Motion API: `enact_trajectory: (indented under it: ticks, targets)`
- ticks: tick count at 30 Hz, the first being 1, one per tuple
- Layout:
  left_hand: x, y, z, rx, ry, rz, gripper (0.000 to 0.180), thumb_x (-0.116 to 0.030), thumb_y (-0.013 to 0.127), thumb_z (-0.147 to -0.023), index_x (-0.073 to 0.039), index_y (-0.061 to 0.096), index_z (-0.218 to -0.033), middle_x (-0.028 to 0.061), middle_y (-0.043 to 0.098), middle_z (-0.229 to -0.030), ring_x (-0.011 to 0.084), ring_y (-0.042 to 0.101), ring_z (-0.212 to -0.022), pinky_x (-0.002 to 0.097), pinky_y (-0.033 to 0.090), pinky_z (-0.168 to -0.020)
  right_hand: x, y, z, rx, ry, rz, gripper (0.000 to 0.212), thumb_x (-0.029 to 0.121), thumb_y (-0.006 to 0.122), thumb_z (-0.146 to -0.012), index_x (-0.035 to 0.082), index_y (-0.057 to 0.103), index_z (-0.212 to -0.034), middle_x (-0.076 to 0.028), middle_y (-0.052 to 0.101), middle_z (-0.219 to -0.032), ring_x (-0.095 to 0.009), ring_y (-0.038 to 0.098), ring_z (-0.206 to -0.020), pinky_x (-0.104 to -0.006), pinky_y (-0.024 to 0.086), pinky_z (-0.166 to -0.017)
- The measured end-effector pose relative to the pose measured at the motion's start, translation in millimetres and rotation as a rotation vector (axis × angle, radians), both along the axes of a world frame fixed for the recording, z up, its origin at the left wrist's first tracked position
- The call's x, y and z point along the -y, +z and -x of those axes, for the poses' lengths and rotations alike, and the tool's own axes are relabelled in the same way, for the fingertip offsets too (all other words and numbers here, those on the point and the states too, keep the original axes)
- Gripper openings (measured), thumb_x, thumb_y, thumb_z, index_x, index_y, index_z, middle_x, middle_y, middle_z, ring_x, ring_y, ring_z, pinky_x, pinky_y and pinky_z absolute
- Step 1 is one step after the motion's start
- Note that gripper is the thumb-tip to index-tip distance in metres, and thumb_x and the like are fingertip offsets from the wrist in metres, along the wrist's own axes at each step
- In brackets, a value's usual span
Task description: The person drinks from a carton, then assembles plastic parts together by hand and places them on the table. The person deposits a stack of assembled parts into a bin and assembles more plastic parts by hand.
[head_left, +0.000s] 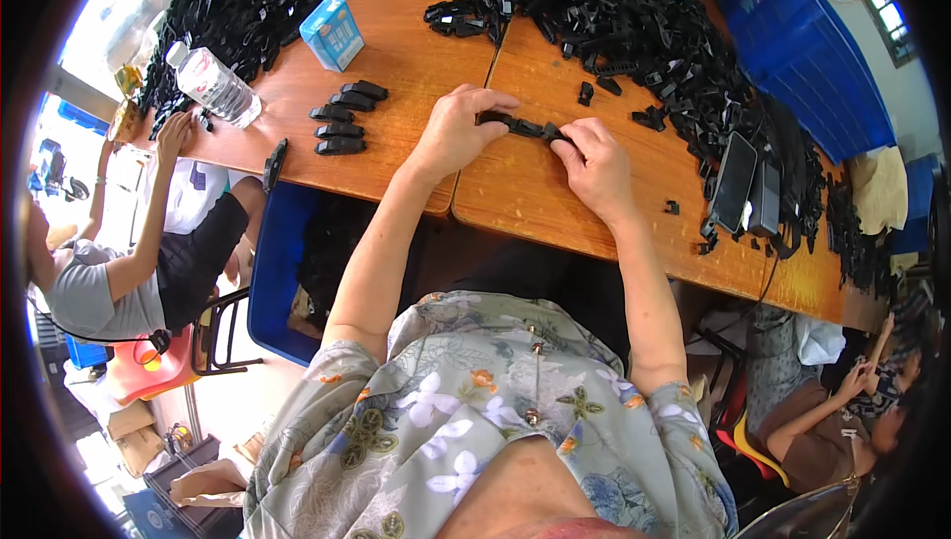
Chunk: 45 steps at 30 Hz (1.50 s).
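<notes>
Two tables (515,192) are standing edge to edge, and I'm reading the clock from where the worker (495,390) is busy, twelve lying straight ahead. A big heap (604,14) of black parts is sprawling from twelve round to three; a smaller heap (233,14) is rising at ten. A co-worker (84,281) in grey is sitting between eight and nine, holding both hands near the table's corner. A blue crate (812,53) is standing beyond the big heap, between two and three. A blue bin (269,286) is sitting below the table edge at eight. At the centre, the left hand (463,128) and right hand (597,162) are each pinching, thumb and fingers clamped on opposite ends of one black strip (525,127). A clear bottle (216,86) is occupying nine, a blue carton (333,36) with a straw ten, and a phone (733,182) between three and four. The strip itself is spanning hand to hand over the right table; I can't tell whether it's touching the wood. Several black blocks (339,130) are forming a short row at nine, nearer than the bottle. A tiny black bit (672,207) is lying at four.
</notes>
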State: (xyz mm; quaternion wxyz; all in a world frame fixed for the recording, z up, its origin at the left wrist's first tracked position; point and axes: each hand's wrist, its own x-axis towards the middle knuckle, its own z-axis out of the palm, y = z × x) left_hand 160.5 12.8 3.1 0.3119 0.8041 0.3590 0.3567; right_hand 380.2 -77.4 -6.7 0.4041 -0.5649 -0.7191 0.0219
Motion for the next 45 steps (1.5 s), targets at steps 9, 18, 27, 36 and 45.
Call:
enact_trajectory:
  ticks: [9,18,27,36,45]
  targets:
    - [-1.2,3.4,-1.6,0.018,-0.001,0.083,0.034,-0.004,0.079,-0.078,-0.006,0.077,-0.112,0.0109,0.077,-0.102,0.0242,0.069,-0.091,0.0358,0.054,-0.086,-19.8,16.7,0.7,0.093,0.146,0.124,0.010,0.011,0.075,-0.086,0.003,0.070,-0.086,-0.011,0.064,-0.087,-0.034,0.066,-0.082,-0.0439,0.052,-0.069]
    - [4.4,4.2,2.9,-0.009,-0.002,0.120,0.034,0.002,0.077,-0.078,-0.004,0.075,-0.112,0.0118,0.075,-0.104,0.0228,0.071,-0.097,0.0341,0.055,-0.087,-32.2,4.8,22.6,0.050,0.210,-0.037,0.015,0.012,0.077,-0.084,0.003,0.066,-0.080,-0.011,0.064,-0.082,-0.033,0.065,-0.080,-0.0445,0.052,-0.067]
    - [-62.9,36.4,20.8,-0.049,0.269,0.185,0.044,-0.006,0.072,-0.086,-0.009,0.070,-0.130,0.0127,0.073,-0.120,0.0274,0.067,-0.109,0.0392,0.053,-0.099,-48.1,-16.9,-18.3,0.268,-0.381,-0.051,0.021,0.023,0.074,-0.094,0.006,0.068,-0.106,-0.011,0.064,-0.111,-0.033,0.068,-0.086,-0.0447,0.055,-0.068]
    - [-98.5,-13.5,3.9,-0.361,0.443,-0.277,0.031,-0.013,0.073,-0.087,-0.010,0.072,-0.118,0.0142,0.067,-0.120,0.0372,0.058,-0.118,0.0456,0.048,-0.100,-39.4,-10.2,-14.2,0.086,-0.162,0.019,0.014,0.009,0.072,-0.086,0.006,0.065,-0.097,-0.010,0.064,-0.092,-0.033,0.066,-0.081,-0.0434,0.054,-0.068]
    - [-22.7,-2.5,-19.9,-0.182,0.312,-0.328,0.023,-0.025,0.073,-0.093,-0.004,0.076,-0.104,0.0177,0.074,-0.095,0.0348,0.071,-0.083,0.0432,0.055,-0.076,-35.4,0.6,-4.6,-0.238,0.115,-0.049,0.030,0.008,0.077,-0.085,0.005,0.072,-0.114,-0.010,0.073,-0.109,-0.028,0.071,-0.098,-0.0347,0.057,-0.084]
